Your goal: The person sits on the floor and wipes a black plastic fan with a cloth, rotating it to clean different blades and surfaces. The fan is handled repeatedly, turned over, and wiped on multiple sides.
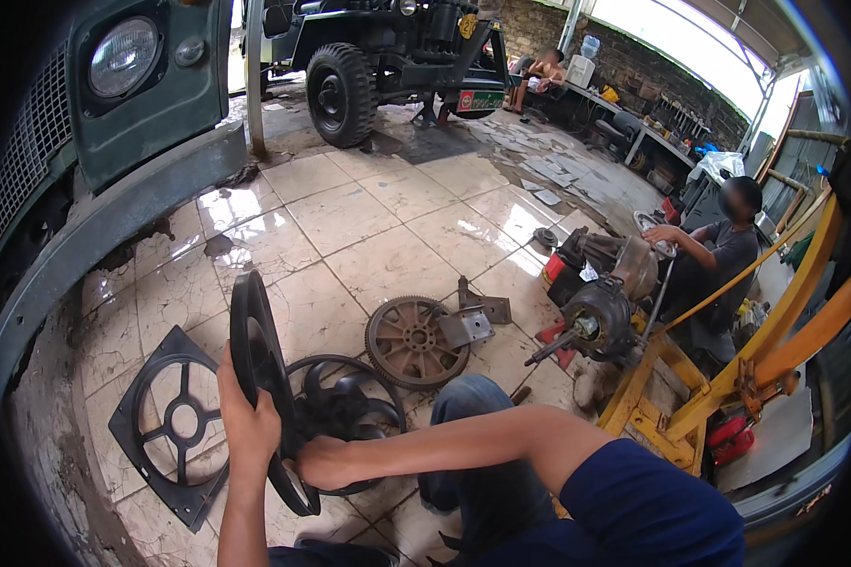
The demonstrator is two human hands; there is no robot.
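Observation:
My left hand is wrapped round the near edge of a round black fan shroud, held upright and seen nearly edge-on. Against its lower right side, my right hand is closed. Those fingers are partly hidden, so what they grip cannot be made out. Just beyond my right hand, a black ringed fan with curved blades lies on the tiles; the dark middle part there is hard to separate from the held shroud. To the left lies a square black fan frame with a spoked round opening.
A toothed flywheel and metal bracket lie ahead. At right, a co-worker sits behind a gearbox-like assembly, near a yellow hoist frame. A vehicle's bumper borders the left; another vehicle stands farther back.

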